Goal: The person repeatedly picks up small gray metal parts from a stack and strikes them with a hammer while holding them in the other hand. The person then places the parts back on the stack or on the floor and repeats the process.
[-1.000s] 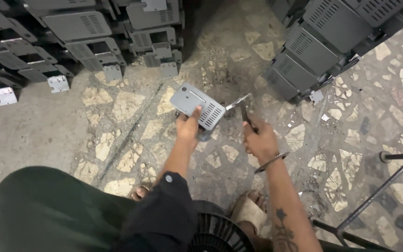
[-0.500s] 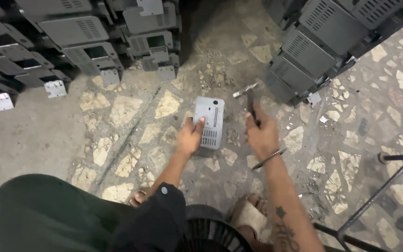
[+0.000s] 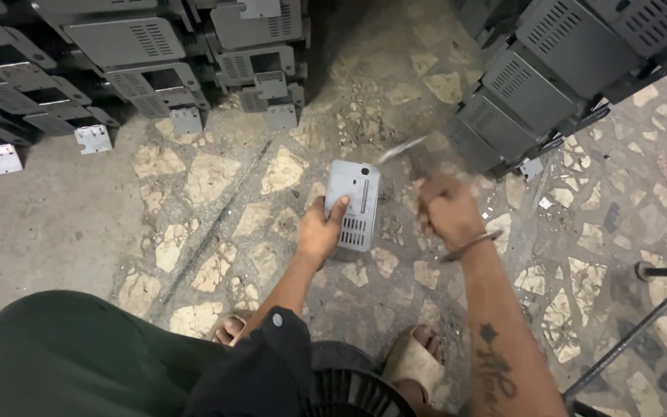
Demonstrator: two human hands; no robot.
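At the frame's centre the left hand (image 3: 319, 232) grips a small grey vented metal casing (image 3: 353, 203) against the stone floor (image 3: 218, 185); just right, the right hand (image 3: 443, 210) is clenched around a blurred metal tool (image 3: 404, 148)

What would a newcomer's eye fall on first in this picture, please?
First, the small grey vented metal cover at the centre, pressed to the stone floor by the left hand. Just right of it, the right hand grips a blurred metal tool. Stacks of similar grey casings fill the upper left and upper right.
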